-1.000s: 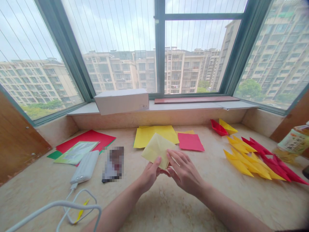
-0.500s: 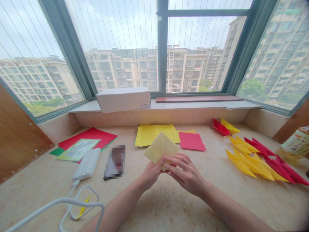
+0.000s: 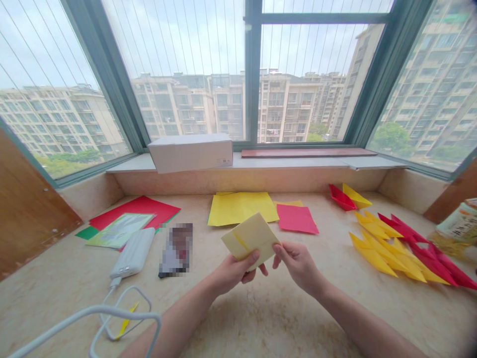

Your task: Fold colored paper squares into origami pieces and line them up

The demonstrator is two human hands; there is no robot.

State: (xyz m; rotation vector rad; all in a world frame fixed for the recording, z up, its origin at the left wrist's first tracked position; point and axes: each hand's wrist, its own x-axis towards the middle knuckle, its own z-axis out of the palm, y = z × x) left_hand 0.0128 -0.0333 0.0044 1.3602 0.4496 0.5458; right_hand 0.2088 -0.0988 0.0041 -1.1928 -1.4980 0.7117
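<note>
A pale yellow folded paper (image 3: 250,238) is held up over the stone sill, in the middle of the head view. My left hand (image 3: 234,271) pinches its lower left part, thumb on top. My right hand (image 3: 298,263) pinches its lower right edge with thumb and fingers. Beyond the paper lie a large yellow sheet (image 3: 240,206) and a smaller red sheet (image 3: 297,219).
Several folded yellow and red paper shapes (image 3: 400,246) lie at the right, with two paper boats (image 3: 348,197) behind them. Red and green sheets (image 3: 136,211), a white power bank (image 3: 133,252) with its cable (image 3: 112,313) and a white box (image 3: 191,152) are at the left. A bottle (image 3: 460,223) stands far right.
My right hand has moved off the paper's face to grip its right edge. The paper now sits flatter, held between both hands. The view shifted slightly.
</note>
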